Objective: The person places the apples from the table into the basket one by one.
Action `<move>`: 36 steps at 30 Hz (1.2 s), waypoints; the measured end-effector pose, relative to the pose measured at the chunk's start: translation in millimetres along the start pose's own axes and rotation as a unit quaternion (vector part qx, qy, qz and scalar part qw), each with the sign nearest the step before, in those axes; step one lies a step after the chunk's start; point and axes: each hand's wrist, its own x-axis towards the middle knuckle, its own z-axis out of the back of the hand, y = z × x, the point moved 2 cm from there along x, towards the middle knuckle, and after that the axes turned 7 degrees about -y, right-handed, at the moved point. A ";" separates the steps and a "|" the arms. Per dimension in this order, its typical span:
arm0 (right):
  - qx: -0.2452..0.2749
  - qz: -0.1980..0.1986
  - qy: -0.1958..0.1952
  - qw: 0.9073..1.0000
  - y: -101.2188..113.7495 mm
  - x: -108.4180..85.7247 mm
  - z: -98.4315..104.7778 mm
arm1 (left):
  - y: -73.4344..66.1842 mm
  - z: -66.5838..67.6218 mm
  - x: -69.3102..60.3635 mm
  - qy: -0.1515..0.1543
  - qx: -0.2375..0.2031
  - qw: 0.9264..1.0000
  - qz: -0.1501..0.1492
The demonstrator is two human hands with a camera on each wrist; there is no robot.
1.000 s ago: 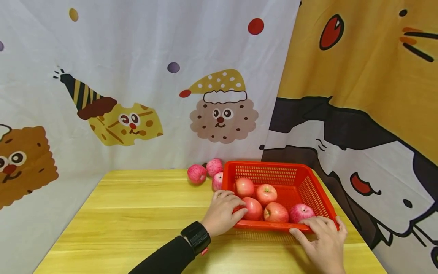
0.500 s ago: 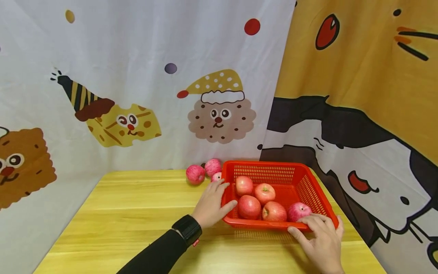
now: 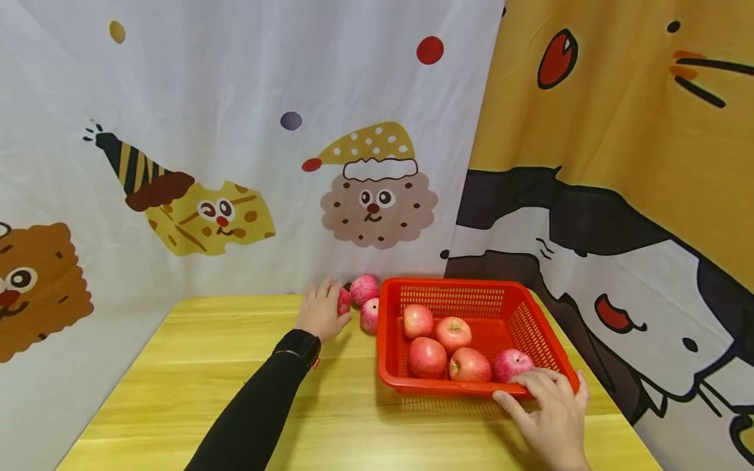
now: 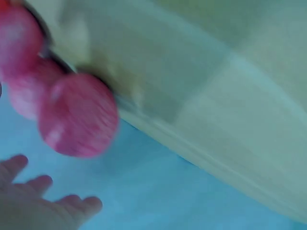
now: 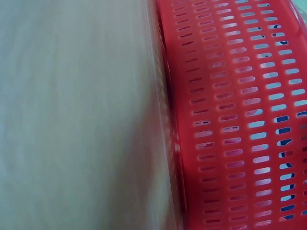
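"Left of the frame's middle, at the far edge of the worktop (image 3: pixel 330 418), how does that left hand (image 3: pixel 321 314) look to you?"

"Its grip is apart, the fingers stretched out. From the left wrist I can see a gap between the fingertips (image 4: pixel 91 203) and the nearest rosy apple (image 4: pixel 79 115). In the head view, the hand hides most of that fruit."

"What else lies beside it?"

"Two more apples: a back apple (image 3: pixel 365 289) near the white curtain (image 3: pixel 235 85), and a front apple (image 3: pixel 370 315) just left of the red basket (image 3: pixel 436 386)."

"And the right hand (image 3: pixel 554 415), at the lower right?"

"That grip is clamped on the basket's near right corner, fingers over the rim and thumb on the outside. Up close, the right wrist view shows the slotted wall."

"How is the basket filled, from where you stand?"

"Five apples, right of the middle of the frame. Four paler apples (image 3: pixel 427 358) gather toward its left and front, and a streaked pink apple (image 3: pixel 513 365) sits close by the right hand's fingers."

"I see a black sleeve (image 3: pixel 247 405) rising from the bottom edge."

"Yes, with a dark wristband (image 3: pixel 298 347). Behind it all, a cookie print (image 3: pixel 377 226) smiles from the curtain, and a yellow cloth (image 3: pixel 524 131) hangs at the upper right."
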 end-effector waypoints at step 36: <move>0.033 0.023 -0.020 0.999 7.4 1.3 -9.8 | -110.5 44.0 -43.4 -0.013 -0.162 0.976 -0.147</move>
